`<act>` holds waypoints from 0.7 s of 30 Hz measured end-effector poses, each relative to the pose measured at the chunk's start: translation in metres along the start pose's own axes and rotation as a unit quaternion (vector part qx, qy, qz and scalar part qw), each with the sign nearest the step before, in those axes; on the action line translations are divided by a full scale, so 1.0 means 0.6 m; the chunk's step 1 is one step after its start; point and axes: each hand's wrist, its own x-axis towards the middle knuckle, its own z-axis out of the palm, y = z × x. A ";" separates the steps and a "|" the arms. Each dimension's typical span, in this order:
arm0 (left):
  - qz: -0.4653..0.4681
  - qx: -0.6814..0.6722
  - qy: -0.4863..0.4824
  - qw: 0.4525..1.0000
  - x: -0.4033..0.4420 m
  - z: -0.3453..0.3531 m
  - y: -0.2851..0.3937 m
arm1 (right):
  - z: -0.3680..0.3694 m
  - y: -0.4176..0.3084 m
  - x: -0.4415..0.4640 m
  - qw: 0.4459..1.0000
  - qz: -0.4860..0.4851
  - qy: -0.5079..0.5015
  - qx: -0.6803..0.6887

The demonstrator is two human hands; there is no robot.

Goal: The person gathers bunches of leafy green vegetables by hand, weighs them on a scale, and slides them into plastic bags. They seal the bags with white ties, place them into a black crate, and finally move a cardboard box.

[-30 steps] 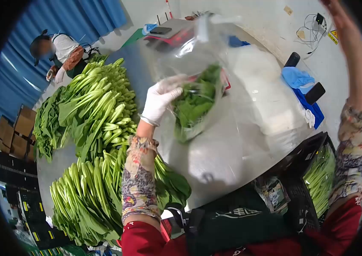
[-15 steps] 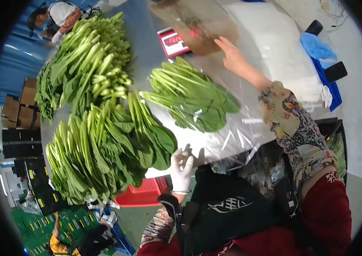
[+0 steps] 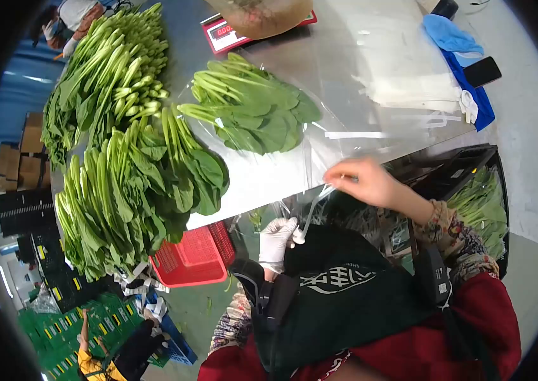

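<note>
Metal table (image 3: 186,44) before us: at six o'clock our gloved left hand (image 3: 275,244) and at three our bare right hand (image 3: 367,183) pinch closed on a pale strip (image 3: 311,214), best held taut, untwisted; greens (image 3: 253,111) lie at twelve, scale (image 3: 226,39) beyond.

Bright scene, tabletop (image 3: 253,184) blown out near its front edge, bagged greens (image 3: 250,108) reasonably sharp, fisheye-warped periphery, black corners.
</note>
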 end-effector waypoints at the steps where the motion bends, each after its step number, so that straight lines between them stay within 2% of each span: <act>1: -0.012 -0.014 0.010 1.000 -0.004 0.002 0.003 | 0.018 -0.004 -0.010 0.999 -0.036 -0.038 0.000; 2: -0.016 -0.047 -0.007 0.999 -0.005 0.005 0.006 | 0.037 -0.011 -0.016 0.996 -0.023 -0.081 0.005; 3: -0.013 -0.060 -0.004 0.998 -0.005 0.010 0.009 | 0.061 -0.006 -0.017 0.991 -0.101 -0.082 -0.017; 6: -0.010 -0.096 0.000 0.995 -0.005 0.022 0.012 | 0.103 0.004 -0.018 0.966 -0.191 -0.105 -0.137; 9: 0.003 -0.062 0.000 0.998 0.000 0.018 0.002 | 0.115 0.012 -0.020 0.952 -0.195 -0.119 -0.203; 13: 0.019 -0.029 0.015 0.999 0.005 0.027 0.005 | 0.104 0.007 -0.025 0.955 -0.176 -0.146 -0.188; 16: 0.031 -0.007 0.014 0.999 0.001 0.030 0.011 | 0.083 0.001 -0.045 0.950 -0.216 -0.119 -0.194; 19: 0.017 0.023 0.031 0.999 0.000 0.013 0.004 | 0.040 0.009 -0.096 0.958 -0.200 -0.078 -0.189; 21: 0.018 0.016 0.017 1.000 -0.012 -0.016 -0.001 | 0.003 0.028 -0.152 0.943 -0.117 -0.071 -0.305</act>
